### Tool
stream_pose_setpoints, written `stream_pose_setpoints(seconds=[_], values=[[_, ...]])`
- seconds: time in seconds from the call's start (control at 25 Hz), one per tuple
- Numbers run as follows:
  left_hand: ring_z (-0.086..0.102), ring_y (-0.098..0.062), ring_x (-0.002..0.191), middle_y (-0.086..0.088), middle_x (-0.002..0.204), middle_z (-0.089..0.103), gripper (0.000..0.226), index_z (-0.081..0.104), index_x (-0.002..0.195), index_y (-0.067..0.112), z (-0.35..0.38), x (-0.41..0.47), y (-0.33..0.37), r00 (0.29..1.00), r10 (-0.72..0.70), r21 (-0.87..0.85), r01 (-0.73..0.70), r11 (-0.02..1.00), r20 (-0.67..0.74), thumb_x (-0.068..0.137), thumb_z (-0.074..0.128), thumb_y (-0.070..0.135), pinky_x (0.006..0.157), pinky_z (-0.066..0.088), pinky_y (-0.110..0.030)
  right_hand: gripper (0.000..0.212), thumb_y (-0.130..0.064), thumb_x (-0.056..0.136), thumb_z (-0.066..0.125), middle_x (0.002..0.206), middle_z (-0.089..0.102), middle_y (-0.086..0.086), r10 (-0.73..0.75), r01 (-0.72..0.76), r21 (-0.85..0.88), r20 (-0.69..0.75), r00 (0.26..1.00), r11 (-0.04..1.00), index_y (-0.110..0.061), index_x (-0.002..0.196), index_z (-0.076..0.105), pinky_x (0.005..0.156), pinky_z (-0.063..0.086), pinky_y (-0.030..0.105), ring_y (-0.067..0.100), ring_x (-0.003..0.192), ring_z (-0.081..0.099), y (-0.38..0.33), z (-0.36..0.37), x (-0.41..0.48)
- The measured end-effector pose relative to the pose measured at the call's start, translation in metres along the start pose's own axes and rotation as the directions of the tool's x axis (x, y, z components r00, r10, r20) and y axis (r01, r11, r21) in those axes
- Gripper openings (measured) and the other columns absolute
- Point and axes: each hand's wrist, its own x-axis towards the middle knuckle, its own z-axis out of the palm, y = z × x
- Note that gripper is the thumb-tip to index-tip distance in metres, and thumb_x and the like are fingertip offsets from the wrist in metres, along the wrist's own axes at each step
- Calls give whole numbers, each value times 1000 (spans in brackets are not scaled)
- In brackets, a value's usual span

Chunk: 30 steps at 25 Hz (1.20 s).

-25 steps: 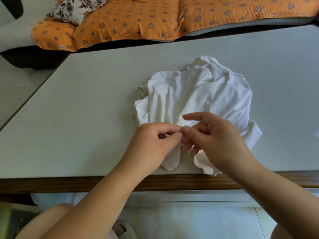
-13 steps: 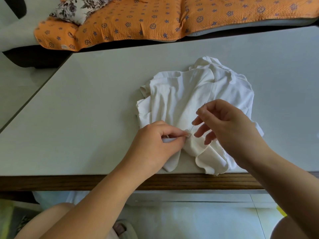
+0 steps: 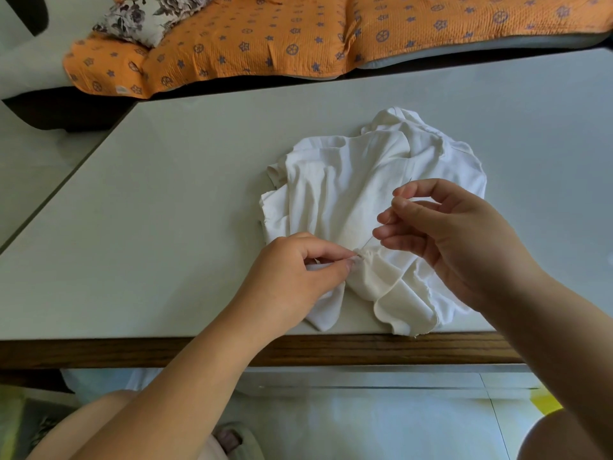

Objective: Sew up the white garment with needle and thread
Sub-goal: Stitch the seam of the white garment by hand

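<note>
The crumpled white garment (image 3: 345, 190) lies on the pale table (image 3: 166, 210) near its front edge. My left hand (image 3: 292, 283) pinches a gathered fold of the cloth between thumb and forefinger. My right hand (image 3: 447, 234) hovers just right of that spot, thumb and forefinger pinching a thin needle (image 3: 406, 185) whose tip shows above the fingers. A fine thread (image 3: 368, 242) runs taut from the right fingers down to the pinched fold. The other right fingers are loosely curled.
The table's wooden front edge (image 3: 365, 350) runs below the garment. Beyond the table's far edge stands a sofa with an orange patterned cover (image 3: 265, 38) and a floral cushion (image 3: 146, 14). My knees show below over a light tiled floor.
My right hand has drawn up and to the right from the fold, pulling the thread out taut. My left hand has stayed pinching the cloth.
</note>
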Motion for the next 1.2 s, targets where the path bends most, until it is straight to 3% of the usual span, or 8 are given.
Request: stream_pose_setpoints(seconds=[0.2,0.4,0.52,0.76,0.88,1.04,1.2], values=[[64,7,85,18,88,70,6,77,87,33,0,1,0,1000,-4,1,4,1000,-4,84,74,29,72,43,-4,3,-6,95,58,71,69,10,-25,25,-61,-5,1000,998,-7,94,61,54,55,23,22,64,70,1,0,-2],[64,6,87,17,90,70,3,77,84,35,-1,2,0,1000,-3,-2,3,1000,-9,83,74,34,73,44,-6,6,-12,96,58,84,75,7,-45,129,-444,193,980,887,-13,90,58,51,54,30,24,64,71,7,9,-14],[65,5,83,18,86,71,9,75,81,36,-4,2,0,1000,-2,9,3,1000,-13,84,74,28,70,45,-5,11,-11,96,58,78,73,2,-76,179,-593,195,978,785,-18,88,58,57,55,32,19,61,70,15,9,-12],[61,8,69,22,73,69,15,72,76,36,-15,5,-1,1000,-4,36,4,999,-9,83,75,23,63,41,-3,10,-11,98,55,73,72,0,-120,182,-609,143,983,772,-18,91,57,64,59,32,17,58,70,14,7,-8],[56,3,61,15,67,66,11,74,76,32,-17,5,-1,999,-45,4,45,999,6,83,75,23,60,44,-9,10,-14,98,56,71,72,-1,-115,161,-603,115,987,781,-20,90,58,66,59,36,17,58,70,14,7,-8],[67,-19,85,0,86,73,8,76,82,32,-19,6,-2,994,-100,-33,102,994,41,85,74,24,81,55,-26,11,-14,97,57,70,72,-2,-136,171,-597,103,985,784,-23,90,60,66,57,32,16,58,70,14,6,-9],[68,-10,86,10,83,73,7,74,83,30,-19,6,-2,995,-90,-39,92,995,48,86,72,24,77,52,-17,12,-17,97,59,69,72,-2,-148,182,-599,106,983,780,-25,89,62,67,57,29,15,60,70,17,6,-10]])
